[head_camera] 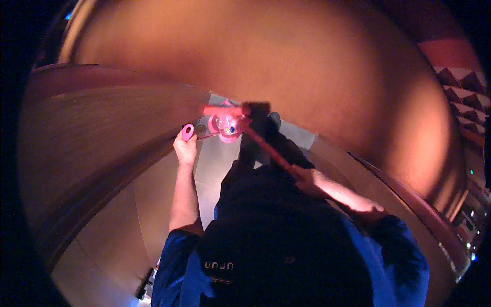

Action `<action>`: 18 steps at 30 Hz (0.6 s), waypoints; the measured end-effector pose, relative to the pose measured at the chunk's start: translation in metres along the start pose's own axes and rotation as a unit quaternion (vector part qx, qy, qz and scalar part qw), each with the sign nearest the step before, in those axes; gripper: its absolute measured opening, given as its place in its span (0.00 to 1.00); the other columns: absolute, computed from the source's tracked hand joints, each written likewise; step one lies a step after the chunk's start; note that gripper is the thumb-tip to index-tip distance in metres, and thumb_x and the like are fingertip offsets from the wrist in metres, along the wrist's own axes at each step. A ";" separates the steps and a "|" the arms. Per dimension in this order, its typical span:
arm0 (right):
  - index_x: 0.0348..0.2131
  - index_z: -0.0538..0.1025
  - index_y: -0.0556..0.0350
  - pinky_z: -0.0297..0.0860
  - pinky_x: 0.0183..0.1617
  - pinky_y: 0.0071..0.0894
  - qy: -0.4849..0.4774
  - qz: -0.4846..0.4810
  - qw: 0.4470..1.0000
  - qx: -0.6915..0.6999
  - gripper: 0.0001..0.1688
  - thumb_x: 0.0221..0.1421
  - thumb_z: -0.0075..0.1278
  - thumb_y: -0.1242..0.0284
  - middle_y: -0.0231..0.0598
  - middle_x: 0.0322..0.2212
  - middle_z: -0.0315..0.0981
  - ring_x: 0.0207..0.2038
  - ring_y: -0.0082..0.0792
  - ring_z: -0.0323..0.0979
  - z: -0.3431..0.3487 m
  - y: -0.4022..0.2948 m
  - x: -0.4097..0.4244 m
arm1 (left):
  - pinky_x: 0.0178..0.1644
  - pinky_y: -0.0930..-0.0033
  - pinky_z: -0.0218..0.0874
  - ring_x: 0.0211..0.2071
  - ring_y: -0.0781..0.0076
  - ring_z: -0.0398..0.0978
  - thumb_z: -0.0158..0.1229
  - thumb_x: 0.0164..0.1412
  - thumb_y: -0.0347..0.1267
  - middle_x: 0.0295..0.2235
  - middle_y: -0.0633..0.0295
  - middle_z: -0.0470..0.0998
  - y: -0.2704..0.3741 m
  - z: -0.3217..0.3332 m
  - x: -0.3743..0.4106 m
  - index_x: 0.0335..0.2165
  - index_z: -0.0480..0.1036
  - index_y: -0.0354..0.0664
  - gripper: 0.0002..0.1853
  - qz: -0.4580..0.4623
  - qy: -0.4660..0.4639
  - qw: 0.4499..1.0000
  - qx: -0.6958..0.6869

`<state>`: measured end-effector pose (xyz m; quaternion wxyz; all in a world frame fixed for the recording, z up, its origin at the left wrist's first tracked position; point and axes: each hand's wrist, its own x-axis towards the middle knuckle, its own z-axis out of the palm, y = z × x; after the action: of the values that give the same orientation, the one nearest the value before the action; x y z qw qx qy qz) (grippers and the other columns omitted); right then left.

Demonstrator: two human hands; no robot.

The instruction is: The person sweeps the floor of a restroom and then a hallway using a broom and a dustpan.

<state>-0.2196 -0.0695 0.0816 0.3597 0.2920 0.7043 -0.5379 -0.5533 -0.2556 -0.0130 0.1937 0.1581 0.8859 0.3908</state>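
Observation:
My left hand (186, 150) is closed around the top of a long-handled pink dustpan, with the pink grip end (188, 132) poking out above the fingers. Down at floor level, the dustpan's pan (215, 123) holds some small litter, including a blue piece (232, 129). My right hand (308, 179) grips the red stick (268, 149) of what looks like a broom. The stick slants down and leftward to a blurred, bright red head (226, 111), which overlaps the pan in view. Whether the head touches the pan or the floor, I cannot tell.
A smooth orange-brown wall (245, 50) curves in front of me. Brown panels (115, 111) rise close on the left, another panel (345, 169) on the right. Grey tiles (209, 165) form the narrow floor, where my dark shoe (274, 118) stands near the pan.

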 end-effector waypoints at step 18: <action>0.44 0.62 0.56 0.59 0.46 0.41 0.142 -0.020 0.980 0.139 0.27 0.40 0.43 0.69 0.56 0.36 0.65 0.42 0.51 0.63 0.067 0.049 0.045 | 0.37 0.77 0.59 0.29 0.79 0.65 0.53 0.42 0.20 0.27 0.66 0.70 -0.012 0.026 -0.031 0.32 0.68 0.32 0.13 0.003 -0.022 1.000 0.001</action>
<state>-0.1937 -0.1215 0.0070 0.2014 0.3980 0.6725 -0.5906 -0.5157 -0.2597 -0.0311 0.2114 0.1694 0.8814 0.3871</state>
